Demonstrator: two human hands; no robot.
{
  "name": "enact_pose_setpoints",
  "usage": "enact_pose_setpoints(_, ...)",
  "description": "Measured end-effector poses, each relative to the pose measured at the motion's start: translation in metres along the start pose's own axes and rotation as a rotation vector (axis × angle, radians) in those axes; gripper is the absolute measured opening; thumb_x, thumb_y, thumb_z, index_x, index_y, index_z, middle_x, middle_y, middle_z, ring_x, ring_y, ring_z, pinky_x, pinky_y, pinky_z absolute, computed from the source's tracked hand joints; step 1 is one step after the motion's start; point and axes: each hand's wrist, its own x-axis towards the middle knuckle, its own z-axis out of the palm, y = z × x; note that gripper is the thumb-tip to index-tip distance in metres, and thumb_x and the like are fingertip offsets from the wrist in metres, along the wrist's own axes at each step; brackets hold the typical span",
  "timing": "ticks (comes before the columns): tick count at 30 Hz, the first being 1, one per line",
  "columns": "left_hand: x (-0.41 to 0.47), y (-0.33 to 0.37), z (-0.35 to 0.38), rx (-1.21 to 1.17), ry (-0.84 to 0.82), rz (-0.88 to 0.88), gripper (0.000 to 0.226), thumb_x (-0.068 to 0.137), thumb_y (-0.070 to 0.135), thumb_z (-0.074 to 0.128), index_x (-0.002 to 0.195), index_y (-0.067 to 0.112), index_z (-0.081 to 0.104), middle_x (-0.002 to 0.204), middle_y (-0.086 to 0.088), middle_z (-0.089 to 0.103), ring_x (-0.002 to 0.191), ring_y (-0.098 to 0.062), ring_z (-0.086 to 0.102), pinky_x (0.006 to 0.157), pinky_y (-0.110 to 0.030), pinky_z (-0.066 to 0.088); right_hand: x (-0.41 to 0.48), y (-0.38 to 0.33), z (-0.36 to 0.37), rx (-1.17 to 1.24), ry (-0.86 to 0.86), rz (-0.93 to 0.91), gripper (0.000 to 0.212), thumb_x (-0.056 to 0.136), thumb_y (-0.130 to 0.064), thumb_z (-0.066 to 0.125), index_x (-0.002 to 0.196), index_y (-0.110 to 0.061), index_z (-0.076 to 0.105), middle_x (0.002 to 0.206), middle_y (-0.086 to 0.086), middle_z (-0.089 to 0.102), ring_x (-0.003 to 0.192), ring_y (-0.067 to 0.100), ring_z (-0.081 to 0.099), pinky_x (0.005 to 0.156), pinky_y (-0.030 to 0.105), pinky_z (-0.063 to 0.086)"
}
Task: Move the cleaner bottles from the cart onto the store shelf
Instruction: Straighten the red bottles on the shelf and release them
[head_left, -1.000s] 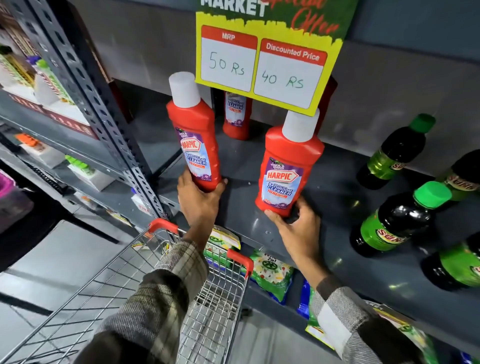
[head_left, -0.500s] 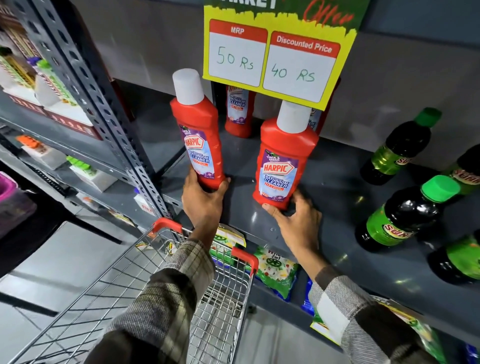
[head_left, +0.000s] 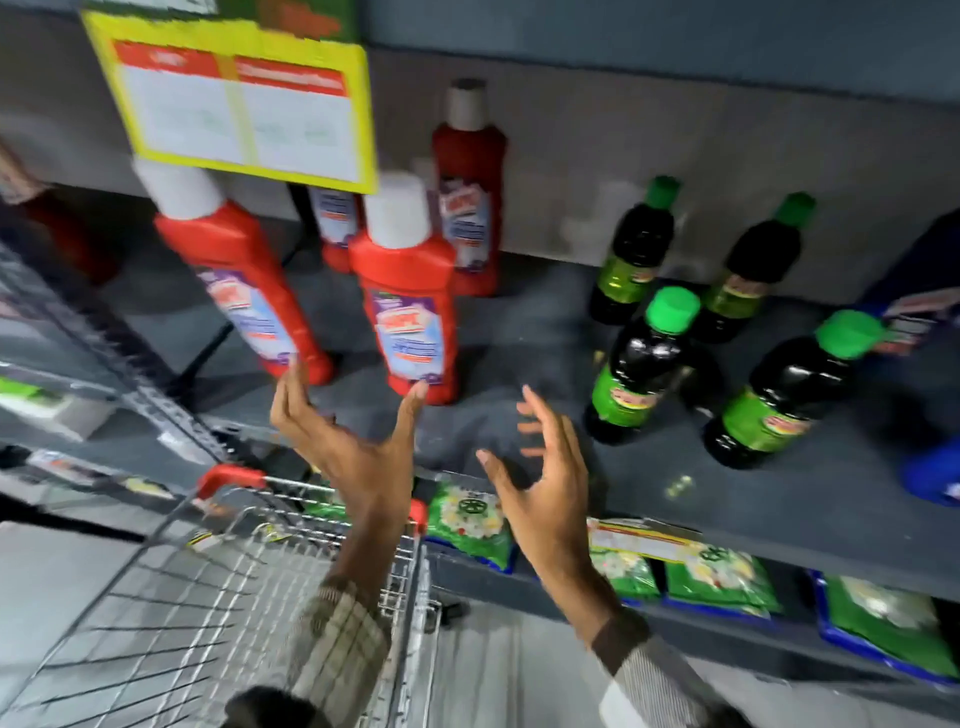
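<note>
Two red cleaner bottles with white caps stand near the front of the grey shelf (head_left: 519, 332): one at the left (head_left: 244, 280), one beside it (head_left: 408, 306). Two more red bottles stand behind, one tall and clear (head_left: 470, 208), one half hidden by the price sign (head_left: 335, 228). My left hand (head_left: 353, 447) is open just below the two front bottles, fingertips near their bases. My right hand (head_left: 540, 467) is open over the shelf's front edge, holding nothing. The wire cart (head_left: 223, 587) sits below; its visible part shows no bottles. The view is motion-blurred.
Several dark bottles with green caps (head_left: 649, 364) stand on the shelf's right side. A yellow price sign (head_left: 234, 109) hangs above the red bottles. Green packets (head_left: 470, 525) lie on the lower shelf. A slotted metal upright (head_left: 104, 332) rises at the left.
Both hands have let go of the two front red bottles and drawn back, open. The bottles now stand free on the shelf. The view has swung right.
</note>
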Motion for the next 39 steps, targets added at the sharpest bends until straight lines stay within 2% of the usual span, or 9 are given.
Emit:
enact_pose_setpoints(4,-0.069,0.031,0.037,-0.052,-0.229,0.091,0.095,0.069,0.037,0.088,0.143,0.006,0.039,0.138,-0.011,0.038,0.135,-0.012,0.038,0.110,-0.032,0.040,-0.019,0.023,-0.065,0.015,0.355,0.000,0.039,0.081,-0.016,0.076,0.115,-0.017,0.057,0.104,-0.006,0.054,0.088,0.019,0.058,0.072,0.045,0.053)
enact_pose_setpoints(9,-0.116,0.061,0.089,-0.090,-0.439,-0.043,0.103,0.065,0.045,0.088,0.147,0.014,0.033,0.141,-0.001,0.041,0.132,-0.021,0.046,0.104,-0.054,0.045,0.006,0.058,-0.132,-0.059,0.652,0.103,0.069,0.068,-0.017,0.087,0.120,-0.011,0.042,0.117,0.010,0.042,0.093,0.028,0.049,0.079,0.050,0.048)
enact_pose_setpoints(14,-0.116,0.055,0.119,0.056,-0.636,-0.241,0.098,0.053,0.043,0.095,0.135,0.023,0.045,0.130,0.000,0.063,0.119,-0.017,0.062,0.101,-0.041,0.053,0.043,0.087,-0.168,-0.195,0.427,0.202,0.106,0.058,-0.035,0.090,0.144,-0.012,0.032,0.140,0.009,0.044,0.126,0.027,0.047,0.110,0.038,0.040)
enact_pose_setpoints(19,-0.119,0.051,0.119,0.199,-0.570,-0.163,0.061,0.065,0.041,0.089,0.114,0.017,0.061,0.112,-0.005,0.069,0.102,-0.028,0.067,0.085,-0.040,0.055,0.045,0.091,-0.169,-0.180,0.275,0.286,0.060,0.068,-0.037,0.084,0.118,-0.017,0.056,0.109,-0.001,0.070,0.104,0.019,0.065,0.077,0.017,0.040)
enact_pose_setpoints(23,-0.124,0.053,0.119,0.226,-0.536,-0.130,0.063,0.068,0.043,0.086,0.121,0.020,0.061,0.116,-0.001,0.068,0.103,-0.025,0.066,0.087,-0.039,0.055,0.042,0.095,-0.166,-0.239,0.309,0.263,0.061,0.065,-0.052,0.079,0.113,-0.021,0.058,0.110,0.003,0.071,0.102,0.024,0.066,0.081,0.030,0.051)
enact_pose_setpoints(27,-0.122,0.051,0.121,0.221,-0.532,-0.122,0.064,0.069,0.044,0.085,0.123,0.021,0.059,0.117,-0.001,0.066,0.104,-0.027,0.064,0.092,-0.047,0.054,0.040,0.088,-0.167,-0.213,0.299,0.256,0.059,0.065,-0.047,0.082,0.112,-0.021,0.058,0.108,0.001,0.073,0.098,0.020,0.067,0.078,0.022,0.047)
enact_pose_setpoints(31,-0.123,0.047,0.121,0.178,-0.536,-0.112,0.066,0.070,0.043,0.086,0.124,0.017,0.059,0.120,-0.003,0.066,0.106,-0.024,0.064,0.094,-0.044,0.055,0.038,0.084,-0.169,-0.214,0.292,0.249,0.059,0.067,-0.042,0.083,0.114,-0.017,0.059,0.107,-0.001,0.072,0.090,0.009,0.063,0.069,-0.004,0.037)
enact_pose_setpoints(36,-0.128,0.061,0.115,0.128,-0.540,-0.053,0.103,0.067,0.040,0.089,0.150,0.011,0.034,0.149,-0.010,0.038,0.127,-0.019,0.049,0.113,-0.033,0.040,0.032,0.081,-0.178,-0.321,0.189,0.258,0.102,0.067,-0.034,0.085,0.149,-0.014,0.028,0.144,0.008,0.054,0.130,0.026,0.053,0.106,0.038,0.045)
enact_pose_setpoints(39,-0.149,0.071,0.099,0.004,-0.384,0.026,0.113,0.065,0.033,0.092,0.153,0.012,0.024,0.148,-0.006,0.023,0.138,-0.029,0.038,0.119,-0.043,0.036,0.012,0.081,-0.192,-0.167,0.197,0.296,0.116,0.068,-0.028,0.085,0.155,-0.023,0.010,0.158,0.003,0.037,0.143,0.015,0.039,0.116,0.041,0.037)
